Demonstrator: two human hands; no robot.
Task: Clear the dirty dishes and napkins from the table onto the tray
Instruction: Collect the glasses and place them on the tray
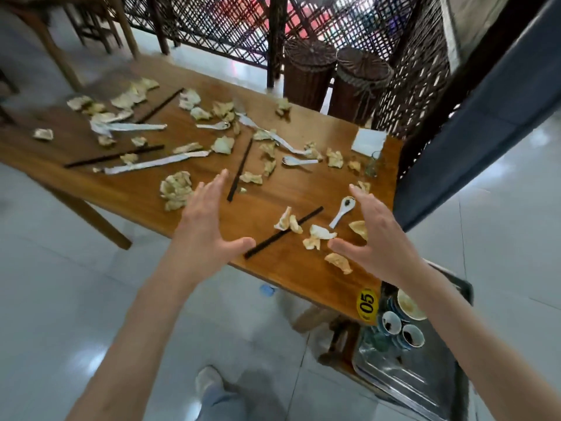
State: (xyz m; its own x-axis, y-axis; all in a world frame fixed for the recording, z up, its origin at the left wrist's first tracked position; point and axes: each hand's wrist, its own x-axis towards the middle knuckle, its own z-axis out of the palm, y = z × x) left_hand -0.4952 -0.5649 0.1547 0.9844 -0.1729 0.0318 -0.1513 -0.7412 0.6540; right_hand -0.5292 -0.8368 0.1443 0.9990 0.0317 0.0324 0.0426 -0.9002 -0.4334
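Observation:
The wooden table is strewn with several crumpled napkins, black chopsticks, white spoons and torn white wrappers. My left hand hovers open over the table's near edge, fingers straight, holding nothing. My right hand hovers open near the near right corner, just above napkin scraps and beside a spoon. A metal tray sits low at the right, with several stacked bowls and small dishes in it.
A small glass and a white paper square stand at the far right corner. Two wicker baskets and a lattice screen stand behind the table. A yellow "05" sticker marks the near corner. Grey tile floor lies below.

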